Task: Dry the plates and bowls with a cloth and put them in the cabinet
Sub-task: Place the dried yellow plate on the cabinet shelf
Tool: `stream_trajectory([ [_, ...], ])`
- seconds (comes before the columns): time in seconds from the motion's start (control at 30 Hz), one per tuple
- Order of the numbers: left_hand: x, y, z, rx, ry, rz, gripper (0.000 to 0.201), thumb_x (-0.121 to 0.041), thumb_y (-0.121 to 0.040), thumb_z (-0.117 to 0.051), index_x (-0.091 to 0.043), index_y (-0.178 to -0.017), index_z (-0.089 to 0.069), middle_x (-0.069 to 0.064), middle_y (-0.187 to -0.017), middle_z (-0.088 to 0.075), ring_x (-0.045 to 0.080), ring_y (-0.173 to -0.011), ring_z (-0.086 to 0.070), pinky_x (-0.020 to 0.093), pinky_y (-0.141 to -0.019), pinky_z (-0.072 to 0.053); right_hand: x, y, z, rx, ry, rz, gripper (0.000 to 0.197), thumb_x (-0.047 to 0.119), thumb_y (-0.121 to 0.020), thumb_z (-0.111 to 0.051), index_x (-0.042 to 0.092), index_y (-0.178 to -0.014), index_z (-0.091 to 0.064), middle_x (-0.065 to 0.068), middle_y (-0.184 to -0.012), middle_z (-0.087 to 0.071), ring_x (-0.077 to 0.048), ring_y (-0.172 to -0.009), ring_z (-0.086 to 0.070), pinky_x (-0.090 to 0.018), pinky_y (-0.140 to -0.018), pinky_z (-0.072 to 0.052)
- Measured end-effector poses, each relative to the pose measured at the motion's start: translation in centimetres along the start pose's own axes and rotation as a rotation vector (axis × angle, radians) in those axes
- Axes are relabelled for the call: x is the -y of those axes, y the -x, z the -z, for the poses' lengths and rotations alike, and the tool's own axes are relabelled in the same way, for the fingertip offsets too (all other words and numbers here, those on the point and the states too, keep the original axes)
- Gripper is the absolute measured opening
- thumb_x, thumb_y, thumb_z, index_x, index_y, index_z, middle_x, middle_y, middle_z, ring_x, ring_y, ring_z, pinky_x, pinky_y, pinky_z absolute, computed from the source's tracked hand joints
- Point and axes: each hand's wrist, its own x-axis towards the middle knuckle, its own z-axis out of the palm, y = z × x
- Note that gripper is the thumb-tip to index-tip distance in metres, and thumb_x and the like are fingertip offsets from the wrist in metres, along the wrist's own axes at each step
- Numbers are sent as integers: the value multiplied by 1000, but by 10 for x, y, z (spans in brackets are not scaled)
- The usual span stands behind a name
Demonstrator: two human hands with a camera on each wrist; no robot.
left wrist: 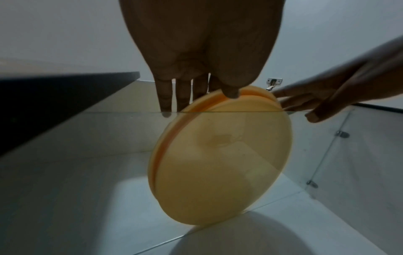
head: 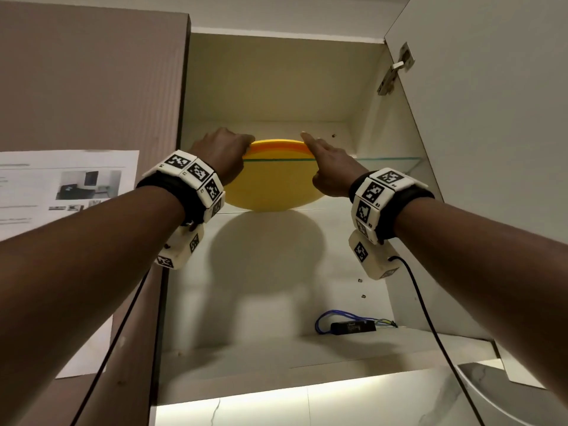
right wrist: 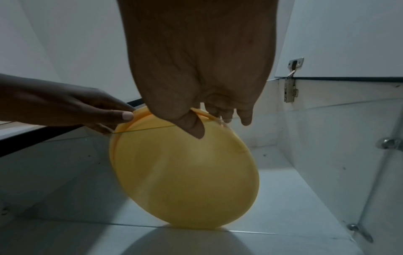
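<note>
A stack of yellow and orange plates (head: 273, 186) (left wrist: 222, 163) (right wrist: 185, 172) lies on the cabinet's glass shelf (head: 384, 162), seen from below through the glass. My left hand (head: 226, 152) (left wrist: 199, 91) is at the stack's left front rim, thumb on the rim and fingers straight over the glass. My right hand (head: 325, 161) (right wrist: 220, 117) is at the right front rim, with its index finger stretched along the edge and its thumb against the stack's front. Neither hand curls round the plates. No cloth or bowl is in view.
The cabinet door (head: 491, 118) stands open on the right, with its hinge (head: 396, 69) near the top. A black device with blue wires (head: 353, 325) lies on the lower shelf. A printed sheet (head: 61, 186) is stuck on the closed door at left.
</note>
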Motion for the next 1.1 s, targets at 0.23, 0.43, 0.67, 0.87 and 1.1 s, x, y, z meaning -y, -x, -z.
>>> stream_trajectory([
  [0.23,0,1,-12,278,16,71,78,-59,-99,-38,-19,-157,-5,13,-159,-31,38,-137,-41,58,-109,-36,-6,-9,-20,30,-21,-62,90,3,-89,-56,19,-156,1,-11,-162,-14,-31,-148,-15,-45,-117,-27],
  [0.43,-11,8,-15,293,19,139,96,-63,-94,-47,-17,-157,10,2,-167,-3,28,-153,-10,70,-112,-7,-2,-10,-23,71,-10,-114,101,3,-87,-61,21,-155,11,-11,-164,5,-29,-151,3,-46,-121,-15],
  [0.67,-19,31,-21,251,21,198,93,-64,-95,-42,-16,-158,7,5,-167,0,24,-154,-1,71,-115,-2,3,5,-20,55,-48,-159,104,7,-87,-65,15,-155,14,-11,-164,10,-28,-151,6,-46,-122,-14],
  [0.87,-21,72,-7,192,93,188,78,-59,-98,-42,-16,-157,-13,11,-165,-11,30,-150,-18,64,-117,-16,11,56,-25,-31,-13,-141,92,11,-84,-66,13,-155,-8,-12,-164,-3,-30,-149,-15,-45,-114,-32],
  [1.1,-31,124,14,177,200,128,48,-55,-95,-52,-22,-131,-56,4,-151,-40,34,-127,-51,50,-98,-46,14,106,-22,54,-15,-120,81,9,-87,-61,20,-154,-17,-7,-164,-6,-26,-149,-16,-44,-113,-34],
])
